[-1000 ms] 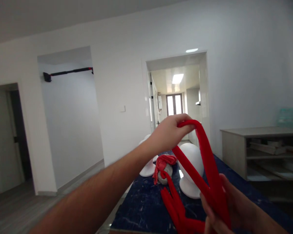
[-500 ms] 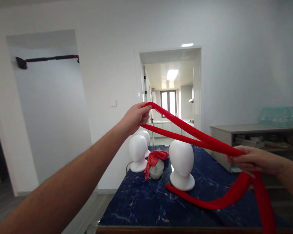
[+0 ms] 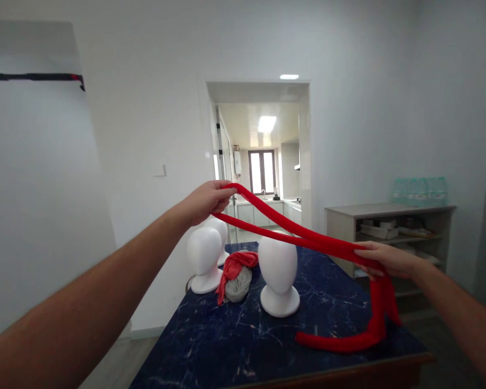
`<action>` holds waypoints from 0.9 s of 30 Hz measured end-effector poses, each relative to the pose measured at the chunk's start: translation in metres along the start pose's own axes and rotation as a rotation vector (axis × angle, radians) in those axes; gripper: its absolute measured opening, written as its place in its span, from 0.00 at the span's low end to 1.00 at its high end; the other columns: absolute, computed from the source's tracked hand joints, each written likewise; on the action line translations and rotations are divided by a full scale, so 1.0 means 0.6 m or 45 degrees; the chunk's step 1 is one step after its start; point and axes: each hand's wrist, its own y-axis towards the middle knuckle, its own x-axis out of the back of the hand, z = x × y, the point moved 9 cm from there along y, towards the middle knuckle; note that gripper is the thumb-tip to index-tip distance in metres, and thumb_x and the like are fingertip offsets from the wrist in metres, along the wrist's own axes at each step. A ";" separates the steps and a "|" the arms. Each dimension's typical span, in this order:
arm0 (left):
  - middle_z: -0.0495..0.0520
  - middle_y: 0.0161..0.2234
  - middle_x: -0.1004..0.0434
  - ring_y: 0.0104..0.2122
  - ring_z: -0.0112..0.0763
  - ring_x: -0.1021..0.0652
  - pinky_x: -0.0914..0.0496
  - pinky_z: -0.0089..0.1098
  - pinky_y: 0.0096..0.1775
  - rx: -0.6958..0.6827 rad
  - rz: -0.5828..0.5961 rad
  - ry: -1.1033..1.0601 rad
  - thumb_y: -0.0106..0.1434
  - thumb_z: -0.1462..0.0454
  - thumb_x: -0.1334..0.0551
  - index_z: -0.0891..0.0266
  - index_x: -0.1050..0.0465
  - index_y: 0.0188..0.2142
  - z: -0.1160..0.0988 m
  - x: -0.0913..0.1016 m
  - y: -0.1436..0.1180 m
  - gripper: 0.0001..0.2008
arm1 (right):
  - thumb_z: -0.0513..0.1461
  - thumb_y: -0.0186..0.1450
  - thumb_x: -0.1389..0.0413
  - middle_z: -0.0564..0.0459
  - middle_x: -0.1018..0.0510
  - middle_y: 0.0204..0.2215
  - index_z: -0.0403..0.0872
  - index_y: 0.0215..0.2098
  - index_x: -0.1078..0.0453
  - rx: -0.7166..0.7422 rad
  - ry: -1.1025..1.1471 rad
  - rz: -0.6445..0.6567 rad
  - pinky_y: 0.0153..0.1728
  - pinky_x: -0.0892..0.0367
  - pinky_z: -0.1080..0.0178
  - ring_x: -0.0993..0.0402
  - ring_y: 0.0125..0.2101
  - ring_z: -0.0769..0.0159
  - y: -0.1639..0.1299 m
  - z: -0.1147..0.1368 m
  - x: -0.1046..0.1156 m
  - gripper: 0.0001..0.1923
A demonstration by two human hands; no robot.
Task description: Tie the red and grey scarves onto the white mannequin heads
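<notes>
Left hand (image 3: 206, 201) and right hand (image 3: 383, 259) both clench the red scarf (image 3: 291, 229), stretched above the white mannequin head (image 3: 278, 275) (tail trailing on the table (image 3: 235, 340)).

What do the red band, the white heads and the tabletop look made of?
Red band: soft stretchy fabric, matte; it sags and folds between the left hand and right hand. White heads: smooth matte foam or plastic, hard to tell which. Tabletop: glossy dark blue, marble-look veining, possibly stone or laminate.
</notes>
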 end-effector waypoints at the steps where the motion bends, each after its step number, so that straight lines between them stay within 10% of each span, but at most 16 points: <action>1: 0.43 0.21 0.37 0.18 0.22 0.39 0.44 0.26 0.22 -0.009 0.022 0.141 0.68 0.59 0.36 0.62 0.22 0.41 -0.011 -0.004 0.002 0.09 | 0.53 0.68 0.37 0.57 0.23 0.25 0.47 0.49 0.26 -0.016 0.020 0.011 0.20 0.35 0.69 0.38 0.15 0.76 0.002 -0.023 -0.002 0.21; 6: 0.49 0.29 0.21 0.28 0.30 0.25 0.35 0.29 0.31 -0.151 0.120 0.873 0.63 0.54 0.32 0.58 0.19 0.40 -0.061 -0.038 0.008 0.12 | 0.55 0.66 0.36 0.61 0.28 0.22 0.47 0.38 0.28 -0.122 0.162 0.020 0.26 0.26 0.64 0.41 0.14 0.77 0.006 -0.137 -0.019 0.20; 11: 0.50 0.35 0.18 0.35 0.35 0.21 0.33 0.31 0.38 -0.250 0.240 1.318 0.60 0.65 0.34 0.55 0.19 0.40 -0.058 -0.053 0.015 0.08 | 0.57 0.67 0.37 0.63 0.32 0.17 0.48 0.41 0.28 -0.256 0.111 0.007 0.16 0.44 0.71 0.49 0.13 0.78 -0.011 -0.180 -0.025 0.22; 16: 0.52 0.40 0.19 0.38 0.36 0.21 0.32 0.32 0.41 -0.377 0.264 1.411 0.57 0.70 0.36 0.55 0.19 0.39 -0.032 -0.016 0.026 0.12 | 0.58 0.68 0.41 0.62 0.36 0.13 0.44 0.37 0.23 -0.262 -0.160 0.060 0.16 0.48 0.70 0.51 0.13 0.77 -0.043 -0.129 0.022 0.25; 22: 0.55 0.39 0.18 0.33 0.37 0.21 0.31 0.32 0.32 0.002 -0.260 1.036 0.62 0.60 0.37 0.57 0.20 0.45 0.011 0.099 0.039 0.13 | 0.56 0.69 0.40 0.66 0.44 0.11 0.44 0.35 0.24 -0.157 -0.064 -0.026 0.24 0.34 0.65 0.53 0.13 0.77 -0.081 -0.027 0.118 0.23; 27: 0.53 0.35 0.18 0.32 0.35 0.22 0.30 0.30 0.32 0.052 -0.147 0.787 0.58 0.58 0.35 0.58 0.21 0.42 0.055 0.087 0.048 0.13 | 0.52 0.71 0.40 0.69 0.47 0.12 0.44 0.40 0.25 -0.039 0.109 -0.152 0.22 0.38 0.67 0.57 0.14 0.77 -0.088 0.030 0.160 0.18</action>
